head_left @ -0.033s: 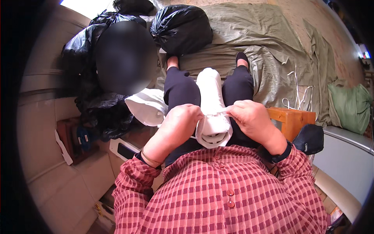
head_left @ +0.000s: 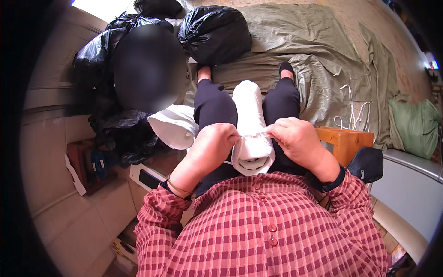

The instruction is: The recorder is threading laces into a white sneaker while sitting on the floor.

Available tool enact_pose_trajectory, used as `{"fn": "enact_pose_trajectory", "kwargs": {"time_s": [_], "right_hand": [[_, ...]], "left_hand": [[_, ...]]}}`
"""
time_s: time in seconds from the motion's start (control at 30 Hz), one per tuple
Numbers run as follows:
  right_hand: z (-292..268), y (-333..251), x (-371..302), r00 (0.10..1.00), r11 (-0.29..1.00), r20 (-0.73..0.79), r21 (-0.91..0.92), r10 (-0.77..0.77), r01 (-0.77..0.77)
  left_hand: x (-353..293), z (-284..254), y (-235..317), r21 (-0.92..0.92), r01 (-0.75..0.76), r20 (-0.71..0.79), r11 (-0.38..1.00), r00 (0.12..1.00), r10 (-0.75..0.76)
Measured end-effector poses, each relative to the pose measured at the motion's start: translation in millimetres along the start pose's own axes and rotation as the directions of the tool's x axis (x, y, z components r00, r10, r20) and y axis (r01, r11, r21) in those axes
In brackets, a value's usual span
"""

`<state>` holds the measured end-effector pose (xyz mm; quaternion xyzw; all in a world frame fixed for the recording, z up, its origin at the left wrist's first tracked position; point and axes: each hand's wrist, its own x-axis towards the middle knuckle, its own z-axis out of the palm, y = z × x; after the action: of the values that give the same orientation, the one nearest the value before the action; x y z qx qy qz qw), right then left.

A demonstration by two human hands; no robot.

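Note:
A long white bundle (head_left: 250,104) with a rounded far end lies lengthwise between my thighs. Its near end (head_left: 253,159) opens into layered, curved white edges; I cannot tell its exact kind. Across it runs a narrow white strip (head_left: 254,135). My left hand (head_left: 214,141) is closed, its thumb and fingertips pinching the strip's left end. At the right end, my right hand (head_left: 295,138) pinches the strip between thumb and forefinger, other fingers curled. Left of my left hand rests a separate white hat-like cloth piece (head_left: 173,127), partly behind my leg.
Black plastic bags (head_left: 217,34) stand ahead and to the left. A green-grey tarp (head_left: 318,46) covers the floor ahead. On the right are a wooden stool (head_left: 348,137), a dark pouch (head_left: 366,165), white cords (head_left: 354,111) and a green sack (head_left: 415,124). A sofa (head_left: 104,207) is at left.

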<state>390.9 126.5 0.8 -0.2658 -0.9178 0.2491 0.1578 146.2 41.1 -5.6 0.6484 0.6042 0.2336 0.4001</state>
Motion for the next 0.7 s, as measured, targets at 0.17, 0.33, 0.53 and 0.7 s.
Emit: {"fn": "enact_pose_trajectory", "kwargs": {"time_s": [0.17,0.33,0.53,0.7], "right_hand": [[2,-4,11,0.988,0.987,0.121,-0.121,-0.095,0.110],[8,-11,12,0.997,1.000,0.076,-0.008,-0.012,0.012],[24,-16,-11,0.925,0.902,0.016,0.212,0.381,-0.375],[29,-28,-9,0.922,0.909,-0.107,0.240,0.373,-0.340]], "left_hand": [[-10,22,-3,-0.264,0.283,-0.110,0.922,0.941,-0.320],[-14,30,6,0.009,0.094,-0.291,0.996,0.953,-0.087],[-19,36,1,-0.212,0.198,-0.309,0.957,0.915,-0.258],[-19,37,2,-0.163,0.178,-0.341,0.970,0.913,-0.225]]}}
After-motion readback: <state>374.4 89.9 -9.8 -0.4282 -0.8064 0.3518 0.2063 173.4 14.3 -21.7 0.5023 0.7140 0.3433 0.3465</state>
